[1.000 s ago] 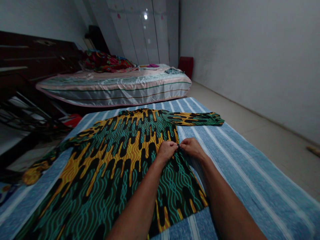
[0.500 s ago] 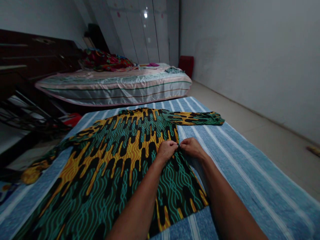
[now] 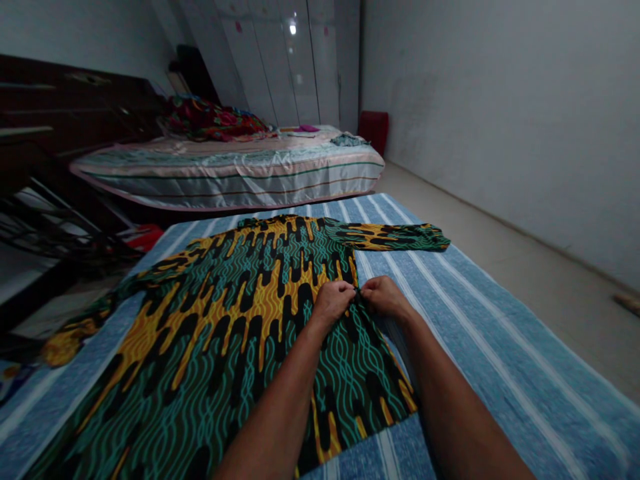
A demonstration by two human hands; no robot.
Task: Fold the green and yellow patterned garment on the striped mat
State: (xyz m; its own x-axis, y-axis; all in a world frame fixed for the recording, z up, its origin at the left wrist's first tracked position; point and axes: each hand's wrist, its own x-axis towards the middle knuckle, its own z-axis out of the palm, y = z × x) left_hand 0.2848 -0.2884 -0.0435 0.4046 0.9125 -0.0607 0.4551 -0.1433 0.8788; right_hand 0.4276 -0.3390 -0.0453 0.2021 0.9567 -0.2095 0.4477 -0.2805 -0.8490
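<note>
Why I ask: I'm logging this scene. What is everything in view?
garment: one, green, yellow and black pattern, spread flat on the sheet
sheet: one, blue with white stripes, under the garment
bed: one, pale striped cover, beyond the sheet
clothes heap: one, red and mixed colours, on the bed's far left
wardrobe: one, glossy white, at the back wall
red object: one, red, on the floor beside the wardrobe; too dim to identify
dark furniture: dark brown, along the left
left hand: one, pinching the garment's right edge
right hand: one, pinching the same edge, next to the left hand
</note>
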